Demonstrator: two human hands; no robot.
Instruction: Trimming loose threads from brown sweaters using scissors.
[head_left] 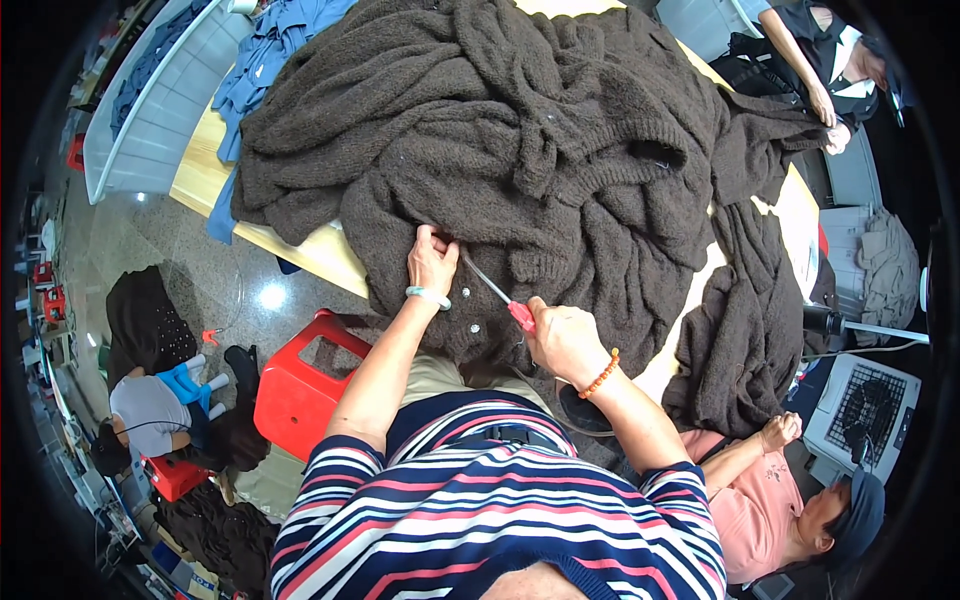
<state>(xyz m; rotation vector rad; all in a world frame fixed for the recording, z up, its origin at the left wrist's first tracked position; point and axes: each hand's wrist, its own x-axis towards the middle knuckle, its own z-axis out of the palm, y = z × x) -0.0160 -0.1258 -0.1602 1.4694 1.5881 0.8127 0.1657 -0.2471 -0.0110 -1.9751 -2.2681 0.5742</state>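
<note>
A large heap of dark brown knitted garments (pixel 440 150) covers the table in front of me. My left hand (pixel 433 262) is closed, its fingertips pinching the knit at the near edge of the heap. In my right hand (pixel 565 342) is the red handle of a tool with a long thin metal shaft (pixel 487 284). The shaft points up and left, its tip beside my left fingers against the knit; the exact shape of the tip is too small to tell. Two small shiny buttons (pixel 475 328) show on the brown knit below my left hand.
A red plastic stool (pixel 300 385) stands at my left. Blue folded cloth (pixel 262 75) lies at the table's far left, next to a grey bin (pixel 165 110). One person in pink (pixel 755 510) sits at my right; another at the far right holds (pixel 828 125) a brown garment. A fan (pixel 862 405) stands at right.
</note>
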